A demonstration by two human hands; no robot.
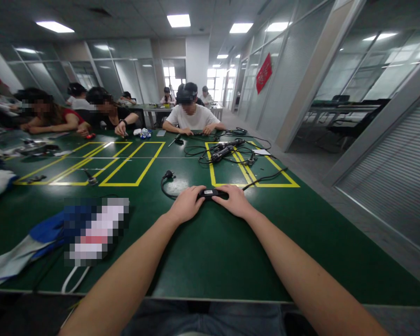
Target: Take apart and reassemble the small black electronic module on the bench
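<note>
Between my two hands a black power adapter (208, 192) with a small white label rests at the green table top. My left hand (188, 203) is closed on its left end, thumb toward me and fingers behind. On its right end my right hand (234, 200) grips in the same way. A black cord with a mains plug (168, 175) loops out past my left hand and lies on the table. Another black cable (266, 178) runs from behind my right hand toward the upper right.
A tangle of black cables and adapters (227, 151) lies beyond, over yellow tape outlines (213, 175). Blue and white cloth (38, 238) and a blurred-out pale object (98, 231) lie at the left. A person in white (192, 116) sits opposite; others sit at the far left.
</note>
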